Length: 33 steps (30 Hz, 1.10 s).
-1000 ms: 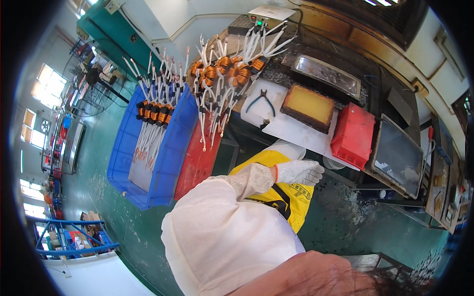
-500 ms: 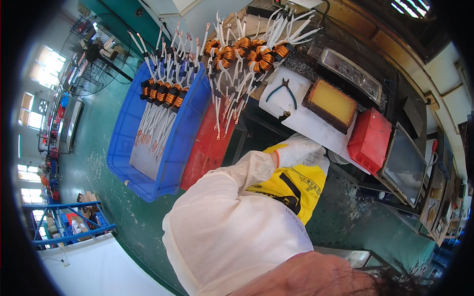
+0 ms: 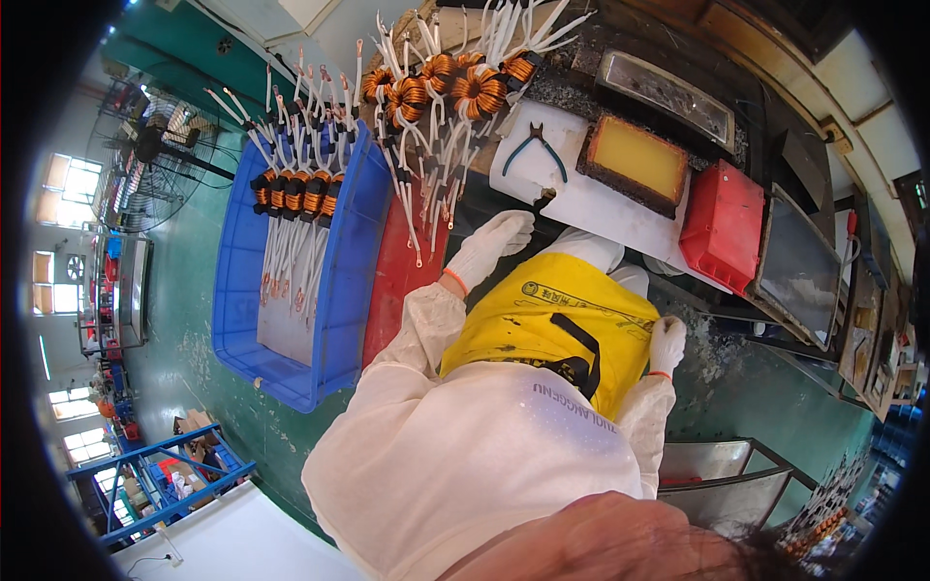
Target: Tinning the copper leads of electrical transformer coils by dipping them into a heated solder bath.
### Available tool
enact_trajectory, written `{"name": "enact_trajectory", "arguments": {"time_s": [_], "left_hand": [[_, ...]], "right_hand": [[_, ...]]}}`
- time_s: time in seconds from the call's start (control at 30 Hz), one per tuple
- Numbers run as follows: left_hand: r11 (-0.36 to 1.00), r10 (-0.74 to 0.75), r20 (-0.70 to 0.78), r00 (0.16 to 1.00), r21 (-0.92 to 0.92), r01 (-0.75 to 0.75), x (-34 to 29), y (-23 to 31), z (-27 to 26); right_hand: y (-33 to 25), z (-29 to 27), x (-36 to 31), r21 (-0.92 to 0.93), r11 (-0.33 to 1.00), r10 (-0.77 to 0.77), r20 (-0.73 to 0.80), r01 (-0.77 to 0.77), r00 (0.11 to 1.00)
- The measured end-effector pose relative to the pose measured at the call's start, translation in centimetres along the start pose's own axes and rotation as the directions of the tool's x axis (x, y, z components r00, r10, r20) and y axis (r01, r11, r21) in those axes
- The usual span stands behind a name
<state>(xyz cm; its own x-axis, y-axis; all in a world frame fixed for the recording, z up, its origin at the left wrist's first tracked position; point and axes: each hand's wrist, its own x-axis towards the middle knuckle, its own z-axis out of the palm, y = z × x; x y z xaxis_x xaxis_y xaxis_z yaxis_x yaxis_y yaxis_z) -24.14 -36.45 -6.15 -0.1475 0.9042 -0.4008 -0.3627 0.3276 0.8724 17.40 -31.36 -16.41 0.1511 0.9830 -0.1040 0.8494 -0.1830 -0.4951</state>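
My left hand (image 3: 492,250), in a white glove with an orange cuff edge, is raised at the near edge of the bench, left of my yellow apron (image 3: 552,310). Its fingers are curled together; what they may hold is hidden. Just beyond it, a dark-tipped brush-like thing (image 3: 544,199) juts over the edge of a white board (image 3: 518,182). Pliers (image 3: 536,145) with blue-green handles lie spread on that board. My right hand (image 3: 667,344), gloved too, is low by the apron's right side. Its fingers are curled in, and their inside does not show.
Left stands a blue crate (image 3: 232,310) with copper-wound coils (image 3: 300,194) and white leads. More coils (image 3: 480,92) lie on the bench, leads hanging over a red surface (image 3: 392,281). Right are a yellow-filled tray (image 3: 637,160), a red bin (image 3: 722,228) and a metal-framed panel (image 3: 799,266).
My left hand has moved left, from in front of the apron to the bench edge. My right hand now shows by the apron's right side. The view has shifted and more apron shows.
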Motion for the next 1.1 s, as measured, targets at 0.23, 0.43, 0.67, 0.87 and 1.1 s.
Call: {"name": "enact_trajectory", "arguments": {"time_s": [0.23, 0.43, 0.67, 0.87, 1.1], "left_hand": [[1.0, -0.019, 0.044, 0.999, 0.002, 0.019, 1.6, 0.3, -0.1], [0.957, 0.181, -0.039, 0.983, 0.238, -0.167, 7.6, 2.9, -3.9], [0.772, 0.465, -0.262, 0.846, 0.588, -0.242, 13.3, 8.3, -7.8], [0.661, 0.372, -0.417, 0.829, 0.746, 0.079, 16.4, 8.5, -12.3], [0.546, 0.191, -0.482, 0.855, 0.776, 0.316, 16.6, 7.4, -13.3]], "right_hand": [[-0.2, -2.0, -1.1, 0.292, 0.951, 0.095, 0.037, -0.102, 0.995], [-2.4, -0.7, -2.9, 0.927, -0.049, -0.047, 0.37, -0.372, 0.928], [-4.2, 4.7, -3.9, 0.72, -0.492, -0.128, 0.497, -0.49, 0.858], [-4.4, 3.8, -3.2, 0.607, -0.588, -0.173, 0.552, -0.535, 0.816], [-4.4, 4.2, -3.2, 0.602, -0.597, -0.142, 0.572, -0.53, 0.808]]}}
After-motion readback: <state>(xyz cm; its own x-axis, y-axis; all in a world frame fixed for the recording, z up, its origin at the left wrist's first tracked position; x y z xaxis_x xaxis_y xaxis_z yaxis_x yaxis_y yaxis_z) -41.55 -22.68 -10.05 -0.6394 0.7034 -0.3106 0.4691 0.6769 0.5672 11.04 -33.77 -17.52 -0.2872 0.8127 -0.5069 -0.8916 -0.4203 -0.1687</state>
